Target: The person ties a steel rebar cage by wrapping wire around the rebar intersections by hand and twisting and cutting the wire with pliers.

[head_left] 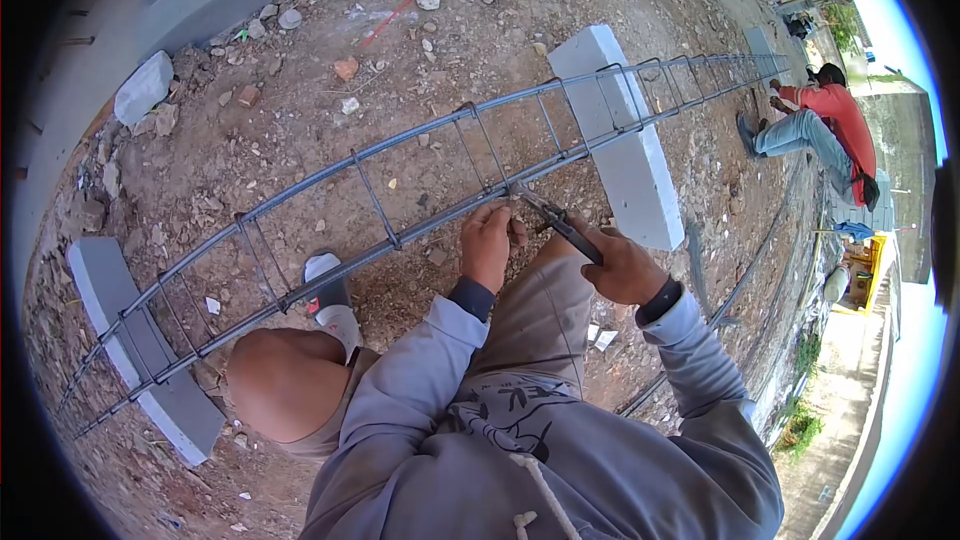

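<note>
My right hand [625,268] is wrapped round the dark handles of a pair of pincers [547,210]. Their jaws meet the near bar of a long rebar cage [440,218], where a square stirrup [482,148] crosses it. Just left of the jaws, my left hand [488,245] is closed, its fingertips pinched together under the same bar. Whatever those fingers hold is too small or hidden to make out. The cage rests on a pale block [625,155] to the right and another pale block [140,350] at the left.
A co-worker in a red top [845,130] crouches by the cage's far end, near a third block [765,52]. Rubble and stones cover the dirt ground [300,120]. A white chunk [144,90] lies by the wall at upper left. A yellow object [880,275] stands far right.
</note>
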### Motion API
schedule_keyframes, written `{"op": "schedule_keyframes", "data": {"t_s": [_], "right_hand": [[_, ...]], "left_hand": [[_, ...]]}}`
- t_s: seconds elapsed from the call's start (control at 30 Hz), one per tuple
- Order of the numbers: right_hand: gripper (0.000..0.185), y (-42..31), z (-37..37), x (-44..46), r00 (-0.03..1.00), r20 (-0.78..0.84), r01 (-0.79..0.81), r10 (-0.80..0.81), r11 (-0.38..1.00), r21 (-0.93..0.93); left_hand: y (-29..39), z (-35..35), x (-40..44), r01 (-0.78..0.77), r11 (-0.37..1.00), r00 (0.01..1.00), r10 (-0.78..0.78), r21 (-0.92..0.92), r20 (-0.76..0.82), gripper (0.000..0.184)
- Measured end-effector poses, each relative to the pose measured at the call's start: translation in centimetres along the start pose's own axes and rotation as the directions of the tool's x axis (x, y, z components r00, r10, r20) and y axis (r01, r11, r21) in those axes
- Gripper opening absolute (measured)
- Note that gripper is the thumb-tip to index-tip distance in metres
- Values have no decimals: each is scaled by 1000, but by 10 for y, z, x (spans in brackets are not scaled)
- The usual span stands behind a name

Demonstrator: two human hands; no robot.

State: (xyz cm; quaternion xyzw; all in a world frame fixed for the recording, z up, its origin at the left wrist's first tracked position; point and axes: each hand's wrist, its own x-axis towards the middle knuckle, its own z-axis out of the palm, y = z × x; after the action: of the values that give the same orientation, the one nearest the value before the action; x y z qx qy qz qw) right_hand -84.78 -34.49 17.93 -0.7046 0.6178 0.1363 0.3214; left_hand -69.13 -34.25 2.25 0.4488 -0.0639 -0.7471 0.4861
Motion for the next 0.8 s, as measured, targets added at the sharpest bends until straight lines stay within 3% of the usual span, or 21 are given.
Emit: {"op": "schedule_keyframes", "data": {"t_s": [0.17, 0.47, 0.63, 0.8], "right_hand": [[68, -6, -4, -2, 995, -81, 38, -54, 982, -187], [65, -39, -23, 3, 997, 41, -41, 62, 918, -395], [51, -72, -48, 16, 956, 268, -42, 122, 957, -288], [37, -52, -39, 18, 961, 255, -69, 111, 983, -167]], "left_hand": [[4, 3, -1, 33, 999, 999, -33, -8, -1, 16], [0, 3, 4, 14, 998, 999, -11, -63, 40, 15], [2, -1, 3, 15, 999, 998, -12, -50, 65, 16], [10, 0, -1, 48, 998, 997, -46, -40, 55, 18]]}}
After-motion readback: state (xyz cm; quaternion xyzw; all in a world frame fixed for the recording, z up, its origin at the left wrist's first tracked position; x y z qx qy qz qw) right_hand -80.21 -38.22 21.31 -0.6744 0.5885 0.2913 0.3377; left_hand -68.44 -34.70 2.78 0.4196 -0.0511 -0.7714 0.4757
